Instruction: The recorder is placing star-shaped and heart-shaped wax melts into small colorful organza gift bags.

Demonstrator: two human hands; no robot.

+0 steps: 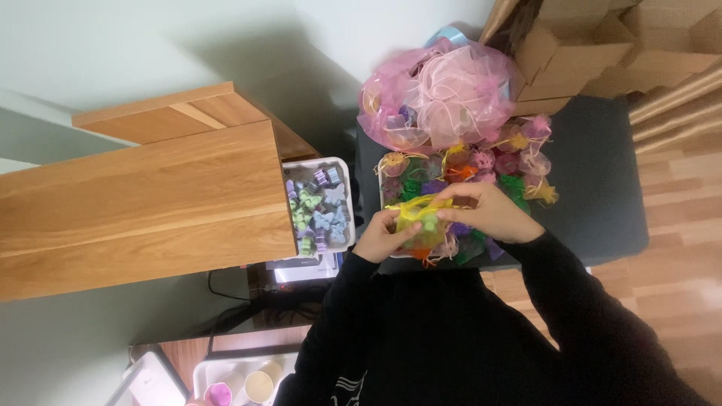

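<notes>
A small yellow mesh bag [423, 222] is held by both hands. It is pinched at its left edge by the fingers of the left hand [382, 234]. Its top string is gripped by the fingers of the right hand [487, 212]. The bag is held just above a white tray [381, 197] filled with little colored bags. A white bin [347, 204] of pastel shapes is seen left of the tray. A pink bundle of netting [440, 94] is piled behind the tray.

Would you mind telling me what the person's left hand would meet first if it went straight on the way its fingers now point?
The left hand points right, at the yellow-green mesh pouch it already pinches. Straight beyond that sits the right hand, gripping the pouch's other side, though depth is hard to judge from above.
</notes>
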